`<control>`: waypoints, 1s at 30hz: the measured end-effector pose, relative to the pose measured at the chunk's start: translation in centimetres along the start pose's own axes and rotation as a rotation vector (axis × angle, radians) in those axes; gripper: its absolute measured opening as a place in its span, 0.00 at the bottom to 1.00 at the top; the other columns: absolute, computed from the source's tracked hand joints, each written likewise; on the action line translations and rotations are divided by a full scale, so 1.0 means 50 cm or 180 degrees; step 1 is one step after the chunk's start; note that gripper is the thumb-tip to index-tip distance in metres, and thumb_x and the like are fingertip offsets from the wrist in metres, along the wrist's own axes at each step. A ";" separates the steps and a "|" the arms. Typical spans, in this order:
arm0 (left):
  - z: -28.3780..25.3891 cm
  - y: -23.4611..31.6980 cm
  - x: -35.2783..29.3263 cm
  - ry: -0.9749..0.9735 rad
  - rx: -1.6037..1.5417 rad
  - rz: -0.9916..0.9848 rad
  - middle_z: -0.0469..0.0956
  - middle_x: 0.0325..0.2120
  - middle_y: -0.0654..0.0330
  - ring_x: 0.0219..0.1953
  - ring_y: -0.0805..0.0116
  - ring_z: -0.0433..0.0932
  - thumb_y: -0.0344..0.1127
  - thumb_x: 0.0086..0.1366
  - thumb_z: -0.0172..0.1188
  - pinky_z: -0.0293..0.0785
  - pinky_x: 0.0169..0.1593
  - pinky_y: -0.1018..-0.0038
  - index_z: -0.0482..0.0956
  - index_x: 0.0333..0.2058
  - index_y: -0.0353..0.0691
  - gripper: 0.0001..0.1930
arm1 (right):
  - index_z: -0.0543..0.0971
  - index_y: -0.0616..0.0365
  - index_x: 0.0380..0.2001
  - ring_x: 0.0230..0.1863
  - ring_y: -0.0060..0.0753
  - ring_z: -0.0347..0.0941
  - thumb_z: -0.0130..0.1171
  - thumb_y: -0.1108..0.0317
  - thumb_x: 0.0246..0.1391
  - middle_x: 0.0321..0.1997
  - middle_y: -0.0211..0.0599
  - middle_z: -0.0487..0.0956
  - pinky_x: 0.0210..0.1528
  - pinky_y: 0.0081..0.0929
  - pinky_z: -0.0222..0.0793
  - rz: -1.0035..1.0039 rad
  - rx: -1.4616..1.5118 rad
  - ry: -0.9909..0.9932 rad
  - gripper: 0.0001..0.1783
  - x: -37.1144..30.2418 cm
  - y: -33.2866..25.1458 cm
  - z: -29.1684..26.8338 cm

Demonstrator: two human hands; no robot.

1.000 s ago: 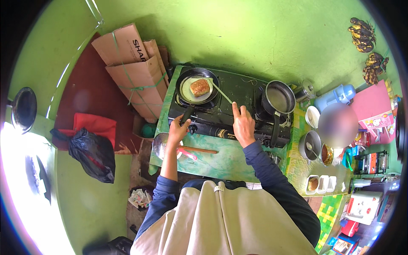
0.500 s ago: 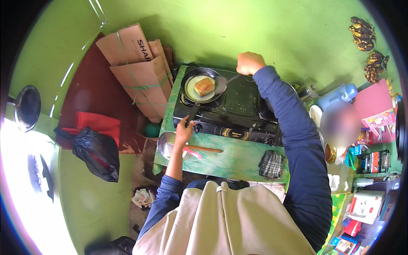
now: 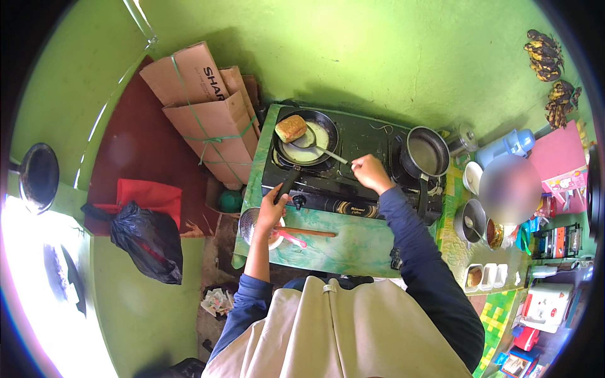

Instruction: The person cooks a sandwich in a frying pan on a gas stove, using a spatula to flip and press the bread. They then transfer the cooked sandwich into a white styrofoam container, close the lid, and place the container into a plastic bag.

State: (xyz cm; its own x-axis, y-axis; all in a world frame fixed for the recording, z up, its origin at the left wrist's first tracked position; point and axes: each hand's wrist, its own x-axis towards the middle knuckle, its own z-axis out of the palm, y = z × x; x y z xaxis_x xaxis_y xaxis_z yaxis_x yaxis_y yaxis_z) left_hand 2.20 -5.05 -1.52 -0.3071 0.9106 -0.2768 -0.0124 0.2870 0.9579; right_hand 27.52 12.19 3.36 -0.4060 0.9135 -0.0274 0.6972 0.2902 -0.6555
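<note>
My left hand (image 3: 272,206) is closed around the black handle (image 3: 288,185) of a frying pan (image 3: 334,137) on the left burner of the stove. Inside the pan, pale melted-looking liquid (image 3: 320,137) covers part of the bottom. A browned rectangular piece of food, like toasted bread (image 3: 290,128), sits tilted at the pan's far left side. Against its lower right edge lies the blade of a metal spatula (image 3: 305,140); whether the blade reaches under it I cannot tell. My right hand (image 3: 370,173) grips the spatula's handle, right of the pan and over the stove.
A second pan (image 3: 427,153) occupies the right burner of the black stove (image 3: 365,142). On the green table, a strainer (image 3: 248,222) and a wooden-handled utensil (image 3: 309,232) lie near my left forearm. Bowls and white trays (image 3: 488,275) stand at right; folded cardboard (image 3: 201,120) leans at left.
My right hand has come down from near the wall toward me, turning the spatula. The browned food has shifted to the pan's far left side. My left hand stays on the pan handle.
</note>
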 end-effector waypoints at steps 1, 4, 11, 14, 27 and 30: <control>-0.002 0.002 -0.001 0.0022 0.0039 -0.0022 0.78 0.29 0.61 0.18 0.80 0.66 0.31 0.63 0.53 0.66 0.22 0.81 0.64 0.56 0.34 0.23 | 0.81 0.62 0.32 0.37 0.54 0.75 0.52 0.67 0.46 0.31 0.55 0.78 0.43 0.38 0.71 0.0179 0.0154 0.0029 0.13 -0.010 0.002 0.021; 0.000 0.011 -0.005 0.0038 0.0158 -0.0053 0.78 0.29 0.61 0.18 0.80 0.66 0.31 0.63 0.53 0.66 0.22 0.81 0.65 0.56 0.33 0.22 | 0.81 0.61 0.34 0.39 0.53 0.75 0.53 0.66 0.48 0.35 0.54 0.78 0.44 0.37 0.70 0.0219 0.0274 0.0302 0.13 -0.025 -0.002 0.075; 0.004 -0.003 0.003 0.0068 0.0160 -0.0010 0.78 0.31 0.59 0.18 0.78 0.69 0.35 0.62 0.55 0.69 0.22 0.81 0.65 0.56 0.33 0.24 | 0.80 0.63 0.36 0.42 0.51 0.75 0.53 0.66 0.50 0.38 0.54 0.78 0.47 0.35 0.70 0.0328 0.0676 0.0537 0.14 -0.047 -0.020 0.100; 0.023 0.013 -0.009 0.0259 0.0048 -0.0162 0.78 0.31 0.57 0.20 0.76 0.73 0.40 0.62 0.57 0.71 0.23 0.80 0.62 0.57 0.33 0.28 | 0.80 0.63 0.37 0.42 0.50 0.76 0.54 0.66 0.51 0.38 0.54 0.78 0.46 0.34 0.70 0.0341 0.0708 0.0574 0.14 -0.097 -0.022 0.061; 0.079 -0.093 -0.019 0.1034 0.0944 0.0823 0.69 0.49 0.44 0.52 0.58 0.69 0.35 0.53 0.66 0.63 0.56 0.69 0.63 0.53 0.27 0.31 | 0.78 0.66 0.38 0.37 0.47 0.77 0.54 0.66 0.52 0.34 0.54 0.78 0.39 0.29 0.69 0.0578 0.1083 0.0911 0.14 -0.527 0.066 -0.292; 0.105 -0.108 0.000 0.1310 0.1746 0.1161 0.71 0.47 0.44 0.49 0.54 0.72 0.30 0.42 0.71 0.66 0.52 0.67 0.63 0.52 0.30 0.37 | 0.78 0.66 0.39 0.29 0.37 0.74 0.54 0.67 0.53 0.29 0.51 0.78 0.34 0.28 0.67 0.0626 0.0981 0.1116 0.14 -0.660 0.135 -0.358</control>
State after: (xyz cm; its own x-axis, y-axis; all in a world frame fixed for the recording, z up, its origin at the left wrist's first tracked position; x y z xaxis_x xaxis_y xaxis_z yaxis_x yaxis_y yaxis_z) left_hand 7.29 -5.04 -7.09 -0.5313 0.8227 0.2021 0.5971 0.1944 0.7783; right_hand 56.18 -10.92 13.36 -0.0249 0.9986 0.0475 0.5121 0.0535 -0.8572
